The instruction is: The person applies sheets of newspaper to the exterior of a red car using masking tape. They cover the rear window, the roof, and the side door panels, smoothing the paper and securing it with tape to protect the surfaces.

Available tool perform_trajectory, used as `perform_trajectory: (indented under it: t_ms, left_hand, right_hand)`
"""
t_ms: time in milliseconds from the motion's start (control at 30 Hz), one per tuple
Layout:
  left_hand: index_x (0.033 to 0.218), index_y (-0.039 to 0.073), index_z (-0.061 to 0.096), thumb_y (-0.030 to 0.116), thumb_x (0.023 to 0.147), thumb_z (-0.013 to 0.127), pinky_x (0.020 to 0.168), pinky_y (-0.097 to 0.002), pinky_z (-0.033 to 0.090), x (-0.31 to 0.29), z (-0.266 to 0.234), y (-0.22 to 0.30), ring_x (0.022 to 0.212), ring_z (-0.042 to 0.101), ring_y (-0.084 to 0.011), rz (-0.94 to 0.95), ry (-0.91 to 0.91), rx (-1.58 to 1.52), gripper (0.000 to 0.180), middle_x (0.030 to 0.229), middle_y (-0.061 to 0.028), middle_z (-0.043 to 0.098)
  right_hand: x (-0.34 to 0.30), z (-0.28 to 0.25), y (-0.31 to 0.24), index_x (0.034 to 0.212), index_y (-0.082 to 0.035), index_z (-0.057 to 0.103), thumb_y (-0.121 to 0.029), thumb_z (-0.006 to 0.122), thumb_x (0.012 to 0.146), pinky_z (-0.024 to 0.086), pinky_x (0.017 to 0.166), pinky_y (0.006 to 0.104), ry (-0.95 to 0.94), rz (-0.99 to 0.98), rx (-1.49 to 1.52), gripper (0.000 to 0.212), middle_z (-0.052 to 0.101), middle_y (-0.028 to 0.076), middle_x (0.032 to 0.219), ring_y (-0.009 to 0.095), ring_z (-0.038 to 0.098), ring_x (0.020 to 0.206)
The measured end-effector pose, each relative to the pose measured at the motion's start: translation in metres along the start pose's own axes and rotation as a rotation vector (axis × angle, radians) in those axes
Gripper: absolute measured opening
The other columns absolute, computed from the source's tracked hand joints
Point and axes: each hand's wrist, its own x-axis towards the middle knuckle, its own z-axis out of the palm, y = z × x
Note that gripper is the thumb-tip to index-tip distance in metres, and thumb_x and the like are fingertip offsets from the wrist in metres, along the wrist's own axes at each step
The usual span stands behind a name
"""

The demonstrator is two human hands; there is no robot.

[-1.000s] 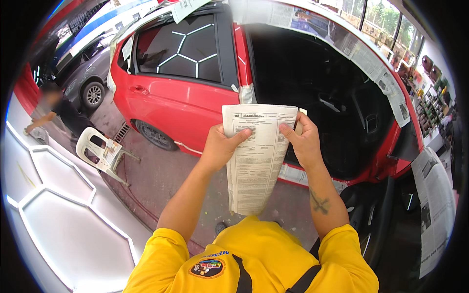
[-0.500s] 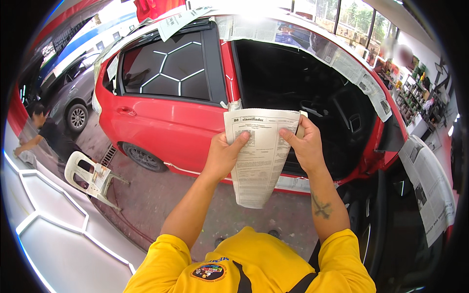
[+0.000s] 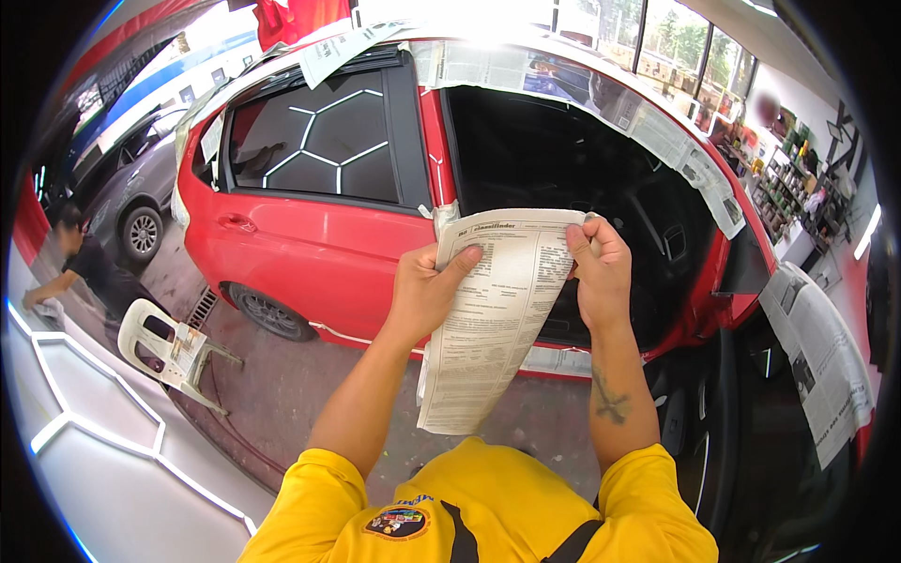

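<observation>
A folded newspaper [image 3: 497,319] hangs between my two hands in front of the red car [image 3: 310,239]. My left hand [image 3: 434,286] grips its left edge, thumb on the printed face and fingers behind. At the top right corner my right hand [image 3: 601,266] pinches the paper between thumb and fingers. The sheet is tilted, its lower end swung left and hanging toward my yellow shirt. Beyond it the front door opening shows a dark interior, with newspaper masking [image 3: 582,89] along the roof edge above.
The front door stands open at right, newspaper [image 3: 818,361] over its edge. A white plastic chair [image 3: 174,349] stands at left, near a person in dark clothes [image 3: 94,267] and a grey car [image 3: 136,202]. Shelves with cans and bottles [image 3: 788,183] line the right wall.
The newspaper has tilted, its lower end moving left and closer to me. My right hand has shifted slightly right along its top corner. Both hands still hold it.
</observation>
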Motion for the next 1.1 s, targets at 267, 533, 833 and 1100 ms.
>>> perform_trajectory:
  t_ms: [267, 533, 833, 1100]
  left_hand:
    - [0.116, -0.004, 0.078, 0.02, 0.107, 0.07, 0.077, -0.0284, 0.059, -0.005, 0.012, -0.018, 0.091, 0.072, -0.0115, 0.019, 0.026, 0.007, 0.026, 0.104, -0.0081, 0.079]
    - [0.122, -0.005, 0.073, 0.023, 0.108, 0.069, 0.082, -0.0338, 0.064, 0.035, 0.002, 0.021, 0.094, 0.077, -0.018, -0.185, 0.01, -0.117, 0.032, 0.11, -0.0147, 0.079]
    - [0.136, -0.002, 0.065, 0.019, 0.107, 0.069, 0.1, -0.0375, 0.059, 0.009, -0.02, -0.002, 0.115, 0.072, -0.0199, -0.109, -0.217, 0.01, 0.037, 0.127, -0.0129, 0.076]
    - [0.13, -0.005, 0.07, 0.017, 0.107, 0.068, 0.086, -0.0328, 0.064, -0.015, 0.003, -0.035, 0.1, 0.075, -0.0162, -0.245, -0.056, -0.126, 0.031, 0.119, -0.0136, 0.078]
  right_hand:
    - [0.012, -0.004, -0.002, 0.091, -0.001, 0.067, -0.022, 0.068, 0.108, 0.043, 0.066, 0.0237, 0.117, -0.152, -0.33, 0.027, 0.063, -0.004, 0.079, 0.002, 0.051, 0.074]
    - [-0.007, -0.028, 0.044, 0.104, 0.001, 0.075, -0.023, 0.075, 0.103, 0.037, 0.058, 0.0212, -0.237, 0.125, -0.169, 0.024, 0.062, -0.007, 0.075, 0.0, 0.046, 0.065]
    - [0.025, -0.016, 0.012, 0.091, -0.003, 0.074, -0.019, 0.075, 0.103, 0.032, 0.053, 0.0205, -0.049, 0.093, 0.042, 0.02, 0.061, -0.006, 0.074, 0.001, 0.043, 0.06]
    - [0.052, -0.014, 0.003, 0.093, 0.002, 0.073, -0.023, 0.075, 0.104, 0.038, 0.058, 0.024, 0.03, -0.285, -0.475, 0.027, 0.064, -0.004, 0.077, 0.002, 0.048, 0.066]
